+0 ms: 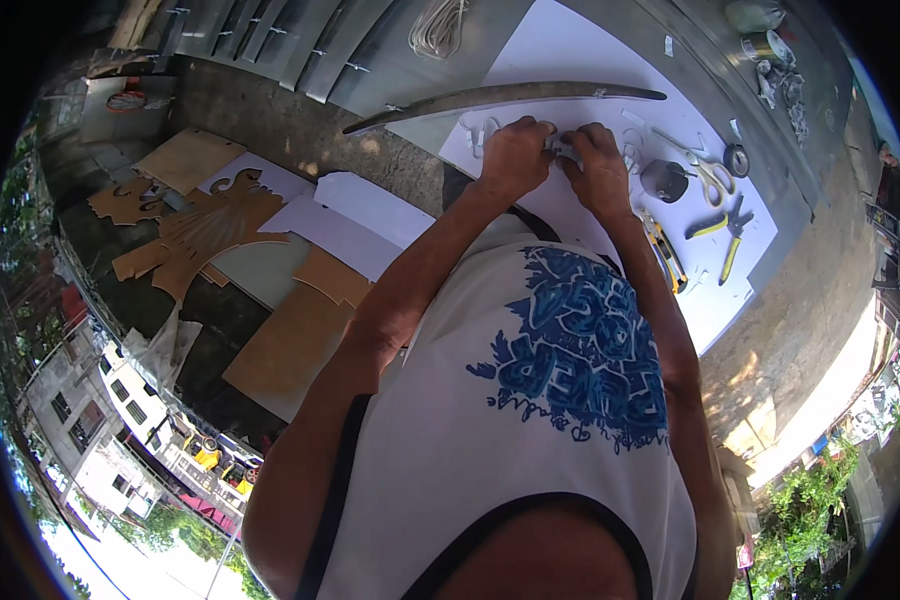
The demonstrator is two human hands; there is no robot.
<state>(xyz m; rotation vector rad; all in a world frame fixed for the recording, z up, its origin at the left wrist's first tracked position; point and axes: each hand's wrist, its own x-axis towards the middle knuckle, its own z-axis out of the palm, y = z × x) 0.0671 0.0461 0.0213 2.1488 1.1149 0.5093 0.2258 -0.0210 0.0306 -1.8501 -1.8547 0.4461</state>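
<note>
My left hand (518, 157) and my right hand (597, 172) meet over a white sheet (560, 45), fingers closed in pinches close together. Something small and pale shows between the fingertips, too small to name. Just beyond them lies a long curved grey strip (510, 96), with a bit of wire at its left part. Thin white loops (480, 134) rest beside my left hand. To the right of my right hand are a dark round object (665, 181), scissors (715, 180), yellow-handled pliers (730, 232) and a yellow-and-black utility knife (667, 255).
Several similar grey strips (310, 50) lie at the far left, and a coil of pale cord (438, 27) at the back. A black ring-shaped roll (736, 160) sits near the scissors. Cut brown boards (215, 225) and white sheets (370, 220) lie lower left.
</note>
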